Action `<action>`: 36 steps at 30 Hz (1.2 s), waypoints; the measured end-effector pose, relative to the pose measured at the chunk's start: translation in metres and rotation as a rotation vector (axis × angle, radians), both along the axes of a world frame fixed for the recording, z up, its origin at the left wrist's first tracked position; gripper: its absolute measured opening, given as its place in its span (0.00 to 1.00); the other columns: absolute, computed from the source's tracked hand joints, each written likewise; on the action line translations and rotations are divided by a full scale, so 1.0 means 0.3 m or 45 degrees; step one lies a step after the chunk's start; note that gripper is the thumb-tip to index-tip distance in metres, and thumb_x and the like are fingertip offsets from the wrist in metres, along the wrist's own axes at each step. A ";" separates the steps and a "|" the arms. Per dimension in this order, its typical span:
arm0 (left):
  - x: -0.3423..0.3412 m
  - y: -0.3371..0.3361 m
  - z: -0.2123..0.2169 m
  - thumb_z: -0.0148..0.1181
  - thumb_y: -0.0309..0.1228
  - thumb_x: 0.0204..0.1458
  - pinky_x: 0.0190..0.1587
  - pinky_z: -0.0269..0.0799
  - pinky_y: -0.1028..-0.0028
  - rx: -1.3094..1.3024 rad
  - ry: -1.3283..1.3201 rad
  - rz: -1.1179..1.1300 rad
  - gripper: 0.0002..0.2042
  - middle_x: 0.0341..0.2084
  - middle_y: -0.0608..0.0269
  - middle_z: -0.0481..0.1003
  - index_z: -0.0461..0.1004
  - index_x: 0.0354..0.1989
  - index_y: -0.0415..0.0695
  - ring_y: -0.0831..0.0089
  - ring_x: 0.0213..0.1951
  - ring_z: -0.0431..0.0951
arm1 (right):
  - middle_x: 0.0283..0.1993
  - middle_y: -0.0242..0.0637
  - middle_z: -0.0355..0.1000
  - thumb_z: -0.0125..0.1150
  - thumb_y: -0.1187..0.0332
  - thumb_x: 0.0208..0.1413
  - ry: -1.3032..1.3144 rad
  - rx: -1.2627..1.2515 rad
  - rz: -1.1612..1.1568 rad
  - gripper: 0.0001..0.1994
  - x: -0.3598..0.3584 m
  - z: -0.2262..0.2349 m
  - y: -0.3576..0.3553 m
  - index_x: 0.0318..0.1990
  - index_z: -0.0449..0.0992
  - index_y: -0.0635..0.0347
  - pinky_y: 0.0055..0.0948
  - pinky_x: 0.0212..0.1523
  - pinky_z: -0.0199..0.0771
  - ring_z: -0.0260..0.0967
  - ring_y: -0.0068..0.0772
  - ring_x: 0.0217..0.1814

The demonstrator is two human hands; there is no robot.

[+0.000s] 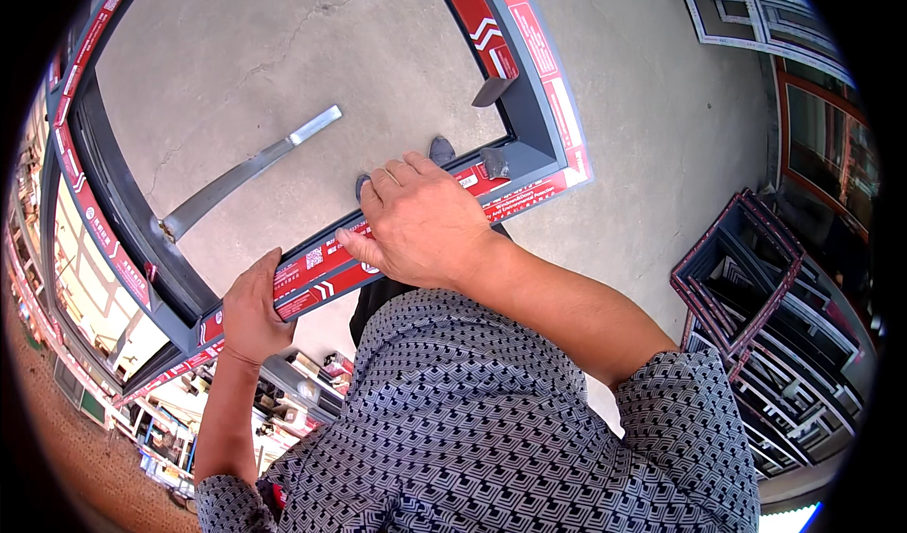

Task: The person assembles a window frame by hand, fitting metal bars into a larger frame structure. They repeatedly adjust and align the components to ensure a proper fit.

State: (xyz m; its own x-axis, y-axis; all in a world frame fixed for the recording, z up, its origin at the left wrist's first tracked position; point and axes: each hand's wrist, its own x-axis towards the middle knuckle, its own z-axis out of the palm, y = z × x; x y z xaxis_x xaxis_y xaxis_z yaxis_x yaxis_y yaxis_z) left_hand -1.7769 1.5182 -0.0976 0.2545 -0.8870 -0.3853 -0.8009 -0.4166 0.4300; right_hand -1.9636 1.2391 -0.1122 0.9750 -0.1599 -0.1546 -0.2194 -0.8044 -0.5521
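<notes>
Head view: 1 large dark grey frame [321, 270] with red printed film is held at waist height in front of the person's patterned shirt [453, 410]. 3 of its sides are seen, and 2 corners at the near end; its far end is cut off by the picture's edge. The near side is slanted from near left to far right, while the left and right sides are pointed away toward the far edge. Which way the long axis lies cannot be told.

2 hands are seen, set apart on the near side. The left hand [255, 311] is clamped around it close to the left corner. The right hand [420, 216] is laid palm down farther right, its fingers draped over the far edge; whether it is gripped tight cannot be told.

Across the frame's opening, 1 silvery strip [236, 185] is slanted from near left to far right. 2 small dark tabs [495, 91] are seen by the right corner. Beyond the near side, 2 shoe tips [441, 150] are shown on the grey floor [255, 60]. At right, 2 groups of frames are seen: a near stack [737, 268] and a far stack [756, 18].
</notes>
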 end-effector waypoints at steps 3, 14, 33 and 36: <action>0.002 -0.010 0.005 0.78 0.25 0.37 0.63 0.77 0.56 0.015 -0.003 -0.010 0.43 0.59 0.41 0.79 0.70 0.70 0.37 0.43 0.58 0.82 | 0.36 0.47 0.81 0.52 0.43 0.73 0.127 0.128 0.023 0.31 0.001 0.006 0.001 0.35 0.86 0.66 0.41 0.49 0.78 0.80 0.45 0.44; 0.010 -0.012 0.007 0.76 0.27 0.37 0.61 0.78 0.55 0.082 0.014 0.027 0.41 0.56 0.40 0.80 0.72 0.68 0.36 0.41 0.56 0.82 | 0.34 0.48 0.81 0.54 0.43 0.72 0.102 0.312 0.065 0.32 0.019 -0.017 -0.002 0.33 0.85 0.67 0.42 0.47 0.78 0.80 0.46 0.41; 0.031 0.010 0.004 0.74 0.26 0.31 0.62 0.77 0.55 0.140 0.008 0.002 0.42 0.56 0.38 0.80 0.73 0.65 0.33 0.40 0.56 0.82 | 0.34 0.46 0.80 0.59 0.42 0.67 0.019 0.059 0.180 0.31 0.017 -0.021 0.034 0.36 0.85 0.68 0.40 0.48 0.72 0.76 0.43 0.42; 0.037 0.008 -0.001 0.73 0.28 0.30 0.62 0.77 0.55 0.125 0.013 -0.011 0.43 0.56 0.38 0.80 0.74 0.64 0.32 0.40 0.55 0.82 | 0.34 0.47 0.81 0.58 0.44 0.68 0.004 0.019 0.204 0.30 0.016 -0.027 0.042 0.38 0.86 0.69 0.42 0.48 0.72 0.76 0.45 0.44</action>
State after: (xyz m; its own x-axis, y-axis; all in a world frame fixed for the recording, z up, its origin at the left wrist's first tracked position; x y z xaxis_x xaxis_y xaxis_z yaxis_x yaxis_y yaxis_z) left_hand -1.7658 1.5207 -0.0978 0.2426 -0.8470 -0.4731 -0.8004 -0.4503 0.3958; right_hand -1.9588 1.2517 -0.1203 0.9873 -0.0002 -0.1587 -0.0908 -0.8207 -0.5640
